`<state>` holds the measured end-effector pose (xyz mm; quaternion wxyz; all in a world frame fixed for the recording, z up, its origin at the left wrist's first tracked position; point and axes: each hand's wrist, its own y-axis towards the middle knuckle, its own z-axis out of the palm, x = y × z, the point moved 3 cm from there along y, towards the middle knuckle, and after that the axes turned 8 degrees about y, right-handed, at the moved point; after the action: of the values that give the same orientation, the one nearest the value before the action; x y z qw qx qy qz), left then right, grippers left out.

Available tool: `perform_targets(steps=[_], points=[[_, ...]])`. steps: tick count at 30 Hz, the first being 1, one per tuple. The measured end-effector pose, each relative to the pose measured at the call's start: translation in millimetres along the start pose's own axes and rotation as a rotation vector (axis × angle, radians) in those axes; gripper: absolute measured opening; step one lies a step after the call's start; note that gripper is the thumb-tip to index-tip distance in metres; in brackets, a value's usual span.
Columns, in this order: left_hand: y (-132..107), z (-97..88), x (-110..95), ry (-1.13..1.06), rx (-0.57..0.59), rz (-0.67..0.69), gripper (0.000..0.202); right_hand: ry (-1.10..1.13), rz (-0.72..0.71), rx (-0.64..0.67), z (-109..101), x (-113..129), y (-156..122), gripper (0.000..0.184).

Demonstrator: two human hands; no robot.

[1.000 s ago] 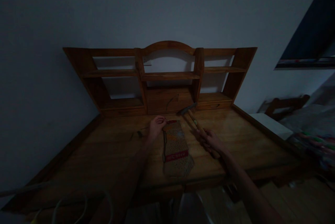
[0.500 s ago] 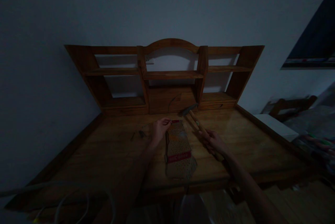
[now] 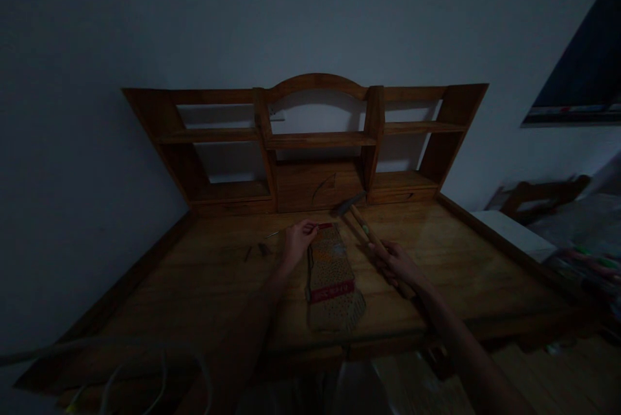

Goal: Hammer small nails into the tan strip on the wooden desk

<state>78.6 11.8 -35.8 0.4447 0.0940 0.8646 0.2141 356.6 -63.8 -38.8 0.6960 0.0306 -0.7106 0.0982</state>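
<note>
A hammer [image 3: 366,224] with a pale wooden handle and dark metal head is in my right hand [image 3: 394,262], whose fingers wrap round the handle. Its head is to the far right of a worn piece of cardboard [image 3: 332,266], dotted with many small holes and crossed by a red printed band. At the cardboard's far left corner, my left hand [image 3: 299,237] has thumb and fingers pinched together. Whatever is between those fingertips is too small and dark to name. Left of that hand lie a thin metal rod [image 3: 272,234] and a small dark object [image 3: 264,248].
Along the back of the wooden desk [image 3: 204,279] stands a shelf unit [image 3: 320,139] against the wall. A short dark stick [image 3: 248,253] lies on the left. White cables [image 3: 162,376] hang at the near left. A chair back [image 3: 546,192] shows beyond the right edge.
Hardly anything differs. Both hands, the hammer and the cardboard keep nearly the same places, and the view has shifted very slightly.
</note>
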Motion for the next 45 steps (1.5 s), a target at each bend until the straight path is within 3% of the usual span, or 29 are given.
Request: perform_targets(steps=[20, 25, 30, 37, 41, 45], points=[[7, 9.8, 18, -0.033, -0.027, -0.055, 0.01, 0.038, -0.022, 0.022, 2, 0, 0, 0.042], [9, 12.9, 18, 0.013, 0.001, -0.004, 0.01, 0.01, -0.024, -0.022, 8, 5, -4, 0.043], [9, 15.3, 18, -0.027, 0.002, -0.003, 0.008, -0.264, -0.175, -0.109, 11, 40, -22, 0.041], [8, 14.7, 18, -0.059, 0.014, -0.009, 0.008, -0.799, -0.356, -0.013, 22, 103, -41, 0.026], [6, 11.7, 16, -0.094, 0.007, 0.0, 0.01, -0.93, -0.35, 0.089, 34, 115, -43, 0.02], [5, 12.2, 16, -0.109, 0.008, -0.009, 0.009, -0.983, -0.359, 0.082, 44, 117, -43, 0.021]])
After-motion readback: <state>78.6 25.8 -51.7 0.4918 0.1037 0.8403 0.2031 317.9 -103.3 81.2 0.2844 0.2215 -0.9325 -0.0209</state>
